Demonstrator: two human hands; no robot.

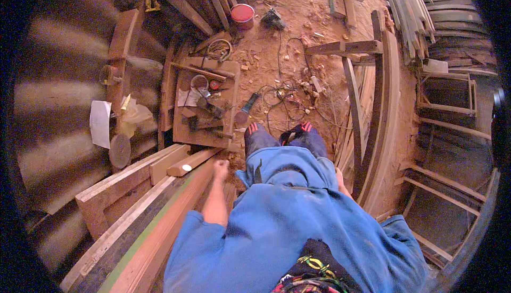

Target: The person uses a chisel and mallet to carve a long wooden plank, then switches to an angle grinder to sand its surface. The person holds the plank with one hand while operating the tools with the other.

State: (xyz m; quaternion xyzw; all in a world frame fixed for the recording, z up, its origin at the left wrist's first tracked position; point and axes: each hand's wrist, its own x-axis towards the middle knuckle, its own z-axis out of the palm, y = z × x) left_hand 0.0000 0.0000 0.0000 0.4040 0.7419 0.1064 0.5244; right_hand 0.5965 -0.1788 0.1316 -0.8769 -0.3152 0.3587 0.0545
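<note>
My left hand (221,169) is closed, held out beside the ends of several long planks (169,213) to my left. Whether anything is in its fingers is too small to make out. A short wooden piece with a white spot on its end (192,162) lies just left of that hand. My right hand (341,180) hangs low by my right thigh, mostly covered by the blue shirt, so its fingers are hidden. Beyond my left hand stands a low wooden bench (178,132) bearing dark tools and a small round red thing (215,84).
A corded angle grinder (246,111) lies before my feet beside tangled black cable (277,101). Farther off are a red-topped bucket (242,15) and a dark power tool (272,20). A timber frame (379,90) stands at right; wood scraps (316,83) litter the dirt floor.
</note>
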